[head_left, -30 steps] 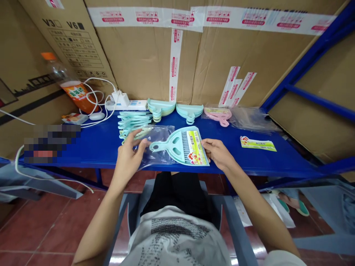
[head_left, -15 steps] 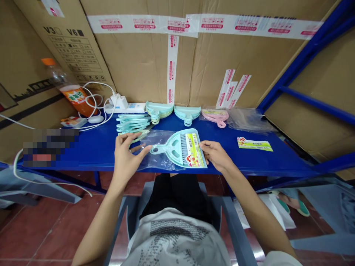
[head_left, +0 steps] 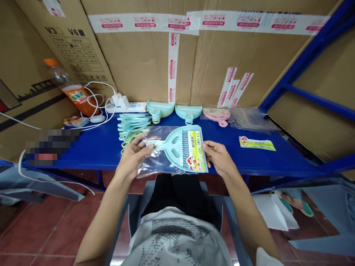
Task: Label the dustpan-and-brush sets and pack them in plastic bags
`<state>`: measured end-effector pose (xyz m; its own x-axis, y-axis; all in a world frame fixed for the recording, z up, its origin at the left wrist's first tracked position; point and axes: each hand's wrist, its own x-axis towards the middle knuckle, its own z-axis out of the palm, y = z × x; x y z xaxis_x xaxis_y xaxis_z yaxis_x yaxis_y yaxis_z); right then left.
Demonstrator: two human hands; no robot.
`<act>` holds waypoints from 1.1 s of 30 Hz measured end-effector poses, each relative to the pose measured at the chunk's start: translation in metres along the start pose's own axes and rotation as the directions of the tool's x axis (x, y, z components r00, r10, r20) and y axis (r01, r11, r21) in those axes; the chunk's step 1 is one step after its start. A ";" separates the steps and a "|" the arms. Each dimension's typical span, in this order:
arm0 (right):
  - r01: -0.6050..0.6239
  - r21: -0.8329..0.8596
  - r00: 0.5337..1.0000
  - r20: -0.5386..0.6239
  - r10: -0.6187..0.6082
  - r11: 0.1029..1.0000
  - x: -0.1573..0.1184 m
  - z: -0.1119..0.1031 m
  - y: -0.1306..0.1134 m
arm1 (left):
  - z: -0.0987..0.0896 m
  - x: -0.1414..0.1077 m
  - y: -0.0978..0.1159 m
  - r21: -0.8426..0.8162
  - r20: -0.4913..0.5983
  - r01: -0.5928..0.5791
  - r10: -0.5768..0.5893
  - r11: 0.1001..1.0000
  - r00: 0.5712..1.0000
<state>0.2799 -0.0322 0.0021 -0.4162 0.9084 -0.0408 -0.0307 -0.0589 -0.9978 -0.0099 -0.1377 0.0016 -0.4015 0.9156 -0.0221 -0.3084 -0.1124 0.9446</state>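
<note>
A light-blue dustpan and brush set (head_left: pixel 174 147) lies in a clear plastic bag (head_left: pixel 149 166), over the front part of the table. A printed label card (head_left: pixel 196 151) with a red mushroom figure covers part of the bristles. My left hand (head_left: pixel 134 155) pinches the handle end through the bag, thumb on top. On the opposite side, my right hand (head_left: pixel 219 157) grips the pan's wide edge beside the card, with its fingertips partly hidden underneath.
Behind my left hand are stacked blue and green brushes (head_left: pixel 131 125). Dustpan stacks (head_left: pixel 161 109) and a bagged pink set (head_left: pixel 219 114) line the back. Empty bags (head_left: pixel 252 118) and label cards (head_left: pixel 256 143) lie right. A bottle (head_left: pixel 80 98) and white cables (head_left: pixel 107 111) occupy the left.
My left hand has closed on the handle end, where its fingers were spread before. The bagged set is slightly raised, and the bag now hangs past the table's front edge.
</note>
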 end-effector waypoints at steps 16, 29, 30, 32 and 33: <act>0.003 0.016 1.000 0.025 -0.003 1.000 -0.007 0.002 0.003 | 0.009 0.000 -0.004 -0.069 0.046 0.145 -0.142 0.987 0.989; -0.076 0.294 0.996 -0.024 0.087 0.953 -0.003 0.015 -0.007 | 0.014 0.000 -0.006 -0.252 -0.035 0.199 -0.215 0.947 0.976; -0.069 0.296 0.996 -0.041 0.085 0.953 -0.003 0.015 -0.008 | 0.015 0.000 -0.006 -0.254 -0.040 0.211 -0.228 0.944 0.973; -0.059 0.288 0.994 -0.066 0.082 0.956 -0.003 0.013 -0.010 | 0.016 -0.001 -0.006 -0.249 -0.026 0.241 -0.256 0.938 0.966; -0.055 0.280 0.994 -0.078 0.080 0.958 -0.004 0.012 -0.011 | 0.016 -0.001 -0.006 -0.250 -0.019 0.248 -0.261 0.936 0.965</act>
<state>0.2705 -0.0399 0.0141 -0.3456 0.9301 -0.1245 -0.2610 -0.2227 -0.9393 0.0063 -0.1317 0.0018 -0.3234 0.9057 -0.2742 -0.6039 0.0255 0.7966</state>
